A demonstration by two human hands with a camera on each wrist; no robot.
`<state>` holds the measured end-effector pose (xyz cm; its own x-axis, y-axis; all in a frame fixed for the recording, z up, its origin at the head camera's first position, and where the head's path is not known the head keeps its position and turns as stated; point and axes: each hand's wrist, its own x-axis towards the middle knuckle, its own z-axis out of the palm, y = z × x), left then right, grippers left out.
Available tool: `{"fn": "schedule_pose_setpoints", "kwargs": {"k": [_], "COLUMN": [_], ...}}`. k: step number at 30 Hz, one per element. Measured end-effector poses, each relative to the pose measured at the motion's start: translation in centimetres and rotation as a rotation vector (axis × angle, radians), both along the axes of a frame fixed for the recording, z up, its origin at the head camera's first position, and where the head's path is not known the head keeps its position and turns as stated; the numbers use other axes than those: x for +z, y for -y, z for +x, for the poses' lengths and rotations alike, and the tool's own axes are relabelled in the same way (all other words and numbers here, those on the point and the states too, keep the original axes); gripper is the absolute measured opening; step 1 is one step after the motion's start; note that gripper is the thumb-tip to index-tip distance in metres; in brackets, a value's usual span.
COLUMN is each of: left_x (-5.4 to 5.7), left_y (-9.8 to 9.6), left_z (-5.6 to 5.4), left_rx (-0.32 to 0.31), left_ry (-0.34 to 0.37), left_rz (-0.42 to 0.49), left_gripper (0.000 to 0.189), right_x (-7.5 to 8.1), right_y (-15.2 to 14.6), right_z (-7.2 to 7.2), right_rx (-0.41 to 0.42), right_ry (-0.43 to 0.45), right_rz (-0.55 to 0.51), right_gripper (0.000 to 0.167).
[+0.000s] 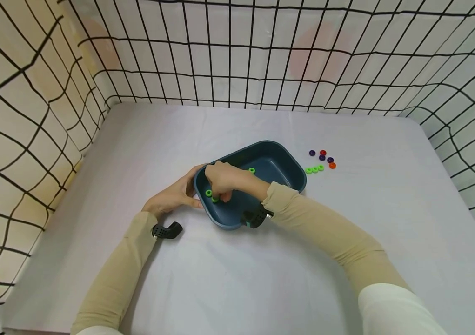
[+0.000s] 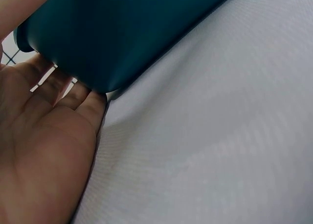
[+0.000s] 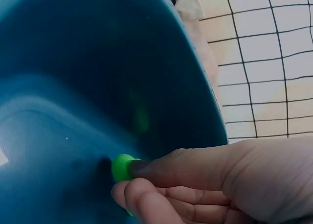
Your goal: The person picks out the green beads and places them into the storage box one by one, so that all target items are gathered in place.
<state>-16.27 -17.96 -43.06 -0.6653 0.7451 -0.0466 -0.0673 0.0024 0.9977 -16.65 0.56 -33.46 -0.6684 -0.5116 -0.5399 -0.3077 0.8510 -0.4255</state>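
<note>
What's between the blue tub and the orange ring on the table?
Three green rings lie between the blue tub and orange ring, seen in the head view.

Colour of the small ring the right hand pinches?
Bright green small ring, clearest in the right wrist view.

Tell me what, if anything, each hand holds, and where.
Right hand: a green plastic-looking ring, pinched at its edge. Left hand: a blue, rectangular, plastic-looking tray, gripped round its outer left end.
</note>
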Motion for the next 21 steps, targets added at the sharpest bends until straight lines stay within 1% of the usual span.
{"fn": "schedule_pose_setpoints", "kwargs": {"k": [6, 13, 17, 21], "left_x": [-0.26, -0.38, -0.31, -0.24], "left_y": [-0.05, -0.09, -0.14, -0.13], "left_z": [0.07, 0.18, 0.02, -0.04], "left_rx": [-0.003, -0.011, -0.013, -0.014], "left_ry": [-0.011, -0.007, -0.007, 0.001], "left_rz": [0.007, 0.023, 0.022, 0.029], "left_gripper": [0.12, 0.122, 0.122, 0.121], "right_x": [-0.75, -0.94, -0.7, -0.47], "right_y": [0.5, 0.81, 0.8, 0.9], "right_z": [0.07, 0.17, 0.13, 0.15], "right_rx": [0.004, 0.004, 0.005, 0.001], "right_ry": [0.027, 0.022, 0.011, -0.003], "right_rz": [0.031, 0.054, 0.061, 0.075], "right_gripper": [0.011, 0.008, 0.012, 0.021]}}
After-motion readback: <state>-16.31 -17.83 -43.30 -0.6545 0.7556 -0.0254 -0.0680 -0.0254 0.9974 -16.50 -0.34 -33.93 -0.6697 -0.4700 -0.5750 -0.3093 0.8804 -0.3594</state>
